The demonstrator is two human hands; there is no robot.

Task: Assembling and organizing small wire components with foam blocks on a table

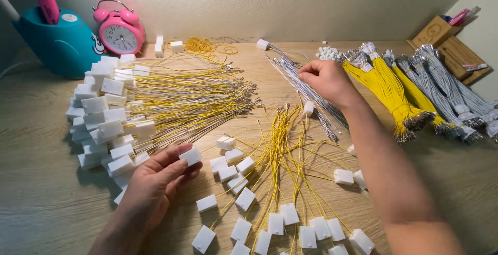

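Observation:
My left hand holds a small white plastic connector between thumb and fingertips, low on the wooden table. My right hand reaches to the far middle and pinches thin grey wires from a loose bunch. Between the hands lie yellow wires with white connectors on their ends, fanned out. A large pile of finished yellow wires with white connectors lies at the left.
Bundles of yellow wires and grey wires lie at the right. A pink alarm clock and a teal holder stand at the back left, rubber bands beside them. Wooden boxes sit at the back right.

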